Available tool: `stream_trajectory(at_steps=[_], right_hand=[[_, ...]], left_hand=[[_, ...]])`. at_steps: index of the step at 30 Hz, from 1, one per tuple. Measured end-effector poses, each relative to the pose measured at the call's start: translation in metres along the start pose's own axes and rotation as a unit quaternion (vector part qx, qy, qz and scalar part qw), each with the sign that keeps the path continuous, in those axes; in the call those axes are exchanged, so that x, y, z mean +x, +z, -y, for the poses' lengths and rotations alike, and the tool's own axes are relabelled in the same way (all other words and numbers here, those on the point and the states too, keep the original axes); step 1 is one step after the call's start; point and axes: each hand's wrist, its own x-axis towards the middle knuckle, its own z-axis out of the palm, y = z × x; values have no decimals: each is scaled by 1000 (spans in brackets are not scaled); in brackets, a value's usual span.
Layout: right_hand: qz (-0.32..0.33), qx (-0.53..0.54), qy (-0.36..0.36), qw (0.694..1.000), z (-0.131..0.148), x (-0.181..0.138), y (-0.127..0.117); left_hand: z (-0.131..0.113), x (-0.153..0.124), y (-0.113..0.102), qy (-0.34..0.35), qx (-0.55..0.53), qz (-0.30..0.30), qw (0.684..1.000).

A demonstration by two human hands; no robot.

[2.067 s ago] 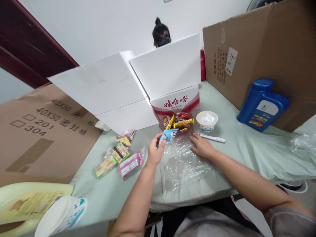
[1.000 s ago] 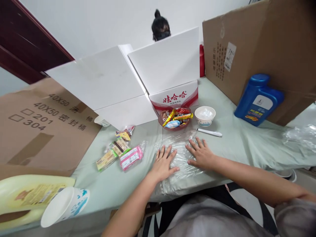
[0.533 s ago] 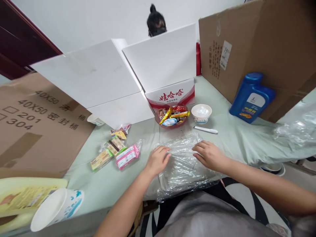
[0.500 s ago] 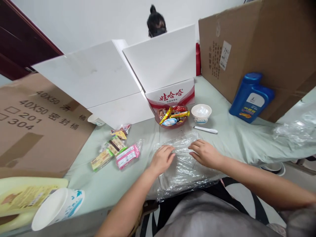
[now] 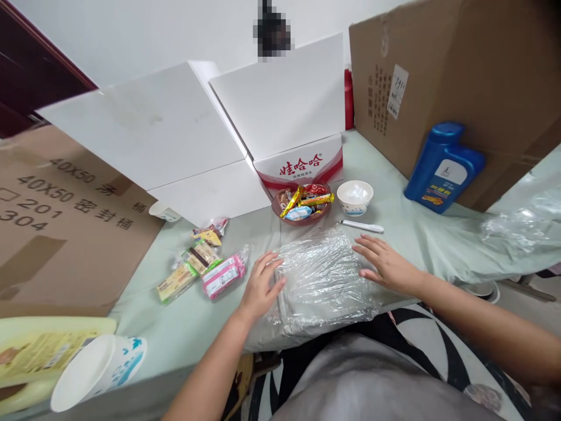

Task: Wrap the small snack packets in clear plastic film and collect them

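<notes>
A sheet of clear plastic film (image 5: 322, 280), wrinkled and shiny, lies spread at the table's front edge. My left hand (image 5: 262, 286) rests at its left border, fingers apart. At the right border is my right hand (image 5: 385, 263), fingers stretched and holding nothing. Just beyond the film lies a white pen-shaped object (image 5: 362, 226). Behind that stand a paper bowl (image 5: 355, 199) with something clear and whitish inside and a reddish bowl (image 5: 279, 211) of wrapped snacks. Left of my left hand are a pink snack packet (image 5: 224, 276) and several other packaged snacks (image 5: 201, 258).
A white carton (image 5: 300, 169) with red lettering stands at the back, a person's head showing above it. Large brown boxes flank the table on the left (image 5: 79, 234) and right (image 5: 403, 93). A blue bottle (image 5: 445, 169) and a tipped paper cup (image 5: 99, 374) are at the sides.
My hands have moved apart, the left one leftward and the right one rightward. The film between them now lies flatter and more spread out.
</notes>
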Motion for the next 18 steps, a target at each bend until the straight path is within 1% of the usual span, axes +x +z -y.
stream_trajectory(at_steps=[1, 2, 4, 5, 6, 7, 8, 10, 13, 14, 16, 18], right_hand=[[6, 30, -41, 999, 4, -7, -8], [22, 58, -79, 995, 8, -15, -13], [70, 96, -136, 984, 16, -28, -16], [91, 104, -150, 979, 19, -33, -14], [104, 105, -152, 977, 21, -38, -10], [108, 103, -148, 978, 23, -40, -5], [104, 102, -142, 979, 24, -42, -1], [83, 119, -130, 981, 28, -42, 5], [70, 195, -109, 972, 33, -38, 0], [71, 221, -90, 968, 34, -37, -4], [67, 267, -37, 961, 34, -34, -10], [42, 314, 35, 948, 31, -29, -10]], left_hand=[[-4, -7, -10, 13, -35, -5, 999], [-8, -14, -20, 29, -69, 7, 997], [-16, -31, -32, 56, -115, 80, 988], [-20, -39, -33, 56, -115, 123, 984], [-24, -46, -32, 46, -105, 153, 982], [-27, -51, -29, 28, -91, 166, 982], [-29, -56, -25, 11, -82, 165, 983], [-32, -61, -14, -9, -102, 135, 986], [-32, -62, -5, -29, -193, 95, 976], [-31, -62, -5, -52, -220, 84, 971], [-29, -59, -5, -120, -259, 61, 957], [-26, -53, -3, -188, -287, 32, 939]])
